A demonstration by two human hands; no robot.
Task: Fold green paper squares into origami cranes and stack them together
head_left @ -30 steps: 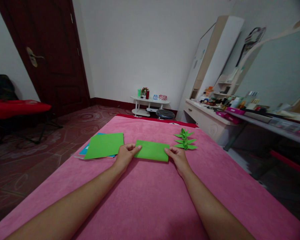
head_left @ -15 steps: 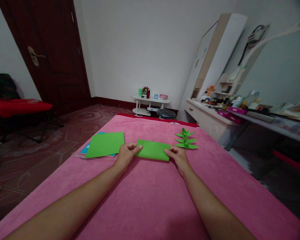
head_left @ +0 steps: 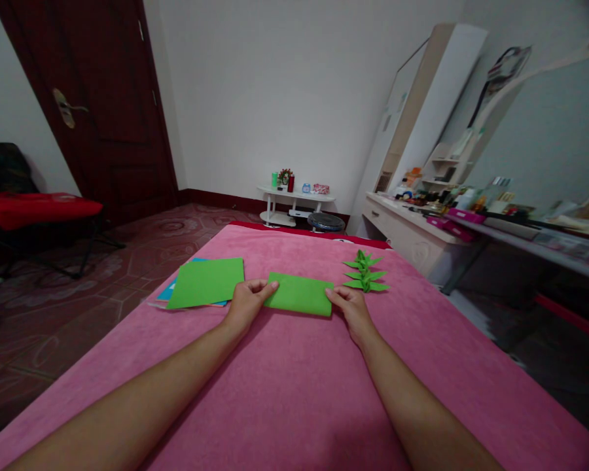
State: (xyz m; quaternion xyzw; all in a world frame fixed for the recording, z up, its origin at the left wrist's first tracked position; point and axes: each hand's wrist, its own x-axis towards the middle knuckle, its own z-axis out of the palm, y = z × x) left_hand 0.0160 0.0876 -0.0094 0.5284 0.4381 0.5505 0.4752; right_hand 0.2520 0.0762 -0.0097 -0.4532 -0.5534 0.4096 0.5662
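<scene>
A folded green paper (head_left: 299, 294) lies flat on the pink cloth (head_left: 285, 392) in the middle of the view. My left hand (head_left: 246, 303) pinches its left end, with curled fingers and the thumb on top. My right hand (head_left: 349, 305) pinches its right end the same way. To the left lies a stack of paper sheets (head_left: 203, 282), a green one on top and blue beneath. Two folded green paper figures (head_left: 364, 273) sit just right of my right hand.
A dark red door (head_left: 93, 104) and a chair with a red cushion (head_left: 34, 209) stand at the left. Beyond the cloth's far edge is a small white table (head_left: 294, 199). A cluttered dresser (head_left: 422, 229) with a mirror runs along the right.
Both hands keep their pinch on the folded green paper. The view has shifted slightly; nothing else has visibly moved.
</scene>
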